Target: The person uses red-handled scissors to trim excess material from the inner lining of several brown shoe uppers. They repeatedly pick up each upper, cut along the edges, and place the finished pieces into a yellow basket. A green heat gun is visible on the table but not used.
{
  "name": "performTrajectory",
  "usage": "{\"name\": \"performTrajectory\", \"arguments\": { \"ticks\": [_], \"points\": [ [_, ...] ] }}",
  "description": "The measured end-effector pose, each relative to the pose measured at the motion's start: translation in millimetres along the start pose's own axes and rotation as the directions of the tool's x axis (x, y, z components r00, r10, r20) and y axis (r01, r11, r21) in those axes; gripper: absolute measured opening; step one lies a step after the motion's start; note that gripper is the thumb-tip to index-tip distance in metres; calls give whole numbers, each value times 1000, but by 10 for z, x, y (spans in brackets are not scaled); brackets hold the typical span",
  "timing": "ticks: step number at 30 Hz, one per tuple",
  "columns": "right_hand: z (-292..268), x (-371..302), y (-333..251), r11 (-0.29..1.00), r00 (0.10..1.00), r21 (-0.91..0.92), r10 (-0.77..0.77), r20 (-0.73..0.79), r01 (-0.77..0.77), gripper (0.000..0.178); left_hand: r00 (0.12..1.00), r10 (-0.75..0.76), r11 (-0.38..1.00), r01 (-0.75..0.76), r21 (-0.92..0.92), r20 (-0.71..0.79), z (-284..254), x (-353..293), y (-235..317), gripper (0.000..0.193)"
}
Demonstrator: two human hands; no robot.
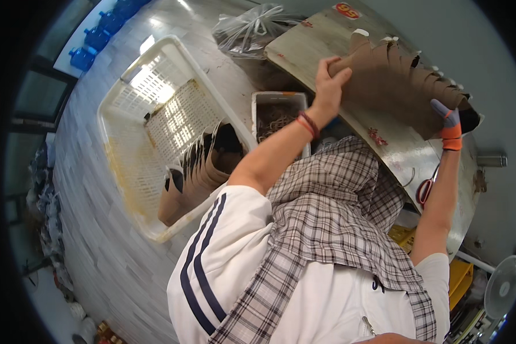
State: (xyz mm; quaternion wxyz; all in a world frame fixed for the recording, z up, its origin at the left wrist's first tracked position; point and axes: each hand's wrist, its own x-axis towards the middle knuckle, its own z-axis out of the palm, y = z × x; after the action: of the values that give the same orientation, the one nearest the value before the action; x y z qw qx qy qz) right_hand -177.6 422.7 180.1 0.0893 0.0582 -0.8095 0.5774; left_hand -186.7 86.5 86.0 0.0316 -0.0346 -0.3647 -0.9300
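Note:
A row of overlapping brown pieces with black lining and pale edges [384, 77], perhaps shoe uppers, is held over the worktable [304, 54]. My left hand [330, 89], bare with a red band at the wrist, is closed on the left end of the row. At the right end, my right hand [448, 123] grips the pieces, wearing a grey glove with an orange cuff. Part of its fingers is hidden behind the pieces. Scissors with red handles [424, 191] lie near the table's front edge, below my right hand.
A white perforated basket [112, 129] on the floor at left holds similar brown pieces [198, 175]. Beside the table stands a small bin [281, 97] of brown loops. A clear plastic bag [252, 31] sits behind. A fan [504, 286] stands at lower right.

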Motion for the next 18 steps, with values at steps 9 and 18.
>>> {"name": "performTrajectory", "arguments": {
  "ticks": [9,18],
  "points": [
    [-939,941,1489,924,928,87,371,35,-373,43,954,-63,998,56,34,294,300,-1665,-357,89],
    [-94,321,1058,956,931,-50,267,-250,-288,65,889,-403,829,254,499,218,239,-1500,28,89]
  ]
}}
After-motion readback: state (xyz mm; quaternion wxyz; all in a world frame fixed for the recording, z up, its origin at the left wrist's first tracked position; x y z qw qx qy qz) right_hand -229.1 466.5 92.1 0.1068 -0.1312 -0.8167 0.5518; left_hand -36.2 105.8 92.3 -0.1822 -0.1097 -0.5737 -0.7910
